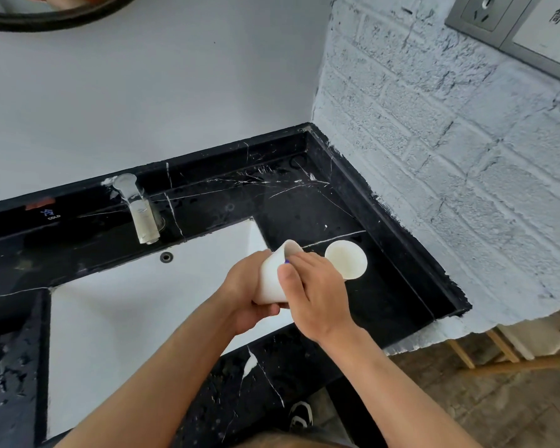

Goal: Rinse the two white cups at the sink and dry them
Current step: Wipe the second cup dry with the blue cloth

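The left hand [246, 295] is wrapped around the lower body of a white cup [274, 279], fingers curled under and behind it, holding it tilted so that its mouth points toward the upper right of the frame. The right hand [314, 295] lies over the cup's right side, its thumb pressed along the wall and its fingers reaching over the rim toward the inside; how far they go in is hidden, though a small blue-purple spot [286, 261] shows at the rim beside the thumb. Both hands are thus closed on the same cup, just right of the frame's centre, above the right edge of the white sink basin [110, 318]. The second white cup [346, 259] sits just to the right, on the black marble counter [385, 286], mouth turned up toward the camera, close to the right hand's fingers; whether they touch it cannot be told. A chrome faucet [139, 208] stands on the counter's back ledge in the left centre of the frame, above the basin's overflow hole [166, 257], with no water visible at its spout. A white painted brick wall [450, 156] fills the right side, with a grey socket plate [511, 24] at the upper right.
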